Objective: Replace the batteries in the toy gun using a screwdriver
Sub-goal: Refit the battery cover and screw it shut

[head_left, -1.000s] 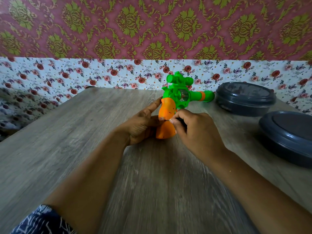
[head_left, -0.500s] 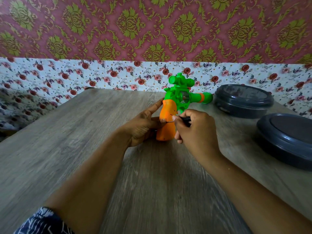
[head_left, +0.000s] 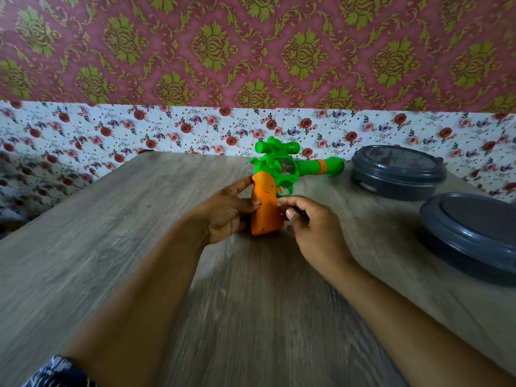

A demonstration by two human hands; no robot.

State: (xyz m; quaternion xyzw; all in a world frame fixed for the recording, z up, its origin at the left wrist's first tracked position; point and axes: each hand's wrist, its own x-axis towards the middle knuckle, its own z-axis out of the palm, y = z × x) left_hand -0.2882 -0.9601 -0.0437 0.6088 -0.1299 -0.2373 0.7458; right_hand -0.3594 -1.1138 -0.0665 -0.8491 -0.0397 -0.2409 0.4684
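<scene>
Fingers (head_left: pixel 243 188) of left hand (head_left: pixel 226 216) grip toy gun (head_left: pixel 265 208) (upright) | right hand (head_left: pixel 312 227) pinches screwdriver (head_left: pixel 300 212)

Wood-grain counter (head_left: pixel 117 247) runs back to floral wallpaper (head_left: pixel 167 129), with red and gold damask wallpaper (head_left: pixel 251 51) above. On the right, two dark grey lidded containers (head_left: pixel 398 171) (head_left: pixel 472 236) sit close together.

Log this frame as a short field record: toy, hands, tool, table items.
toy gun: green body, orange grip, upright, grip base on the table, barrel pointing right
left hand: holds the orange grip from its left side
right hand: at the grip's right edge, fingers curled round a dark screwdriver, mostly hidden
screwdriver tip: not visible
battery cover: cannot tell if open
other items: two dark grey lidded containers at right
</scene>
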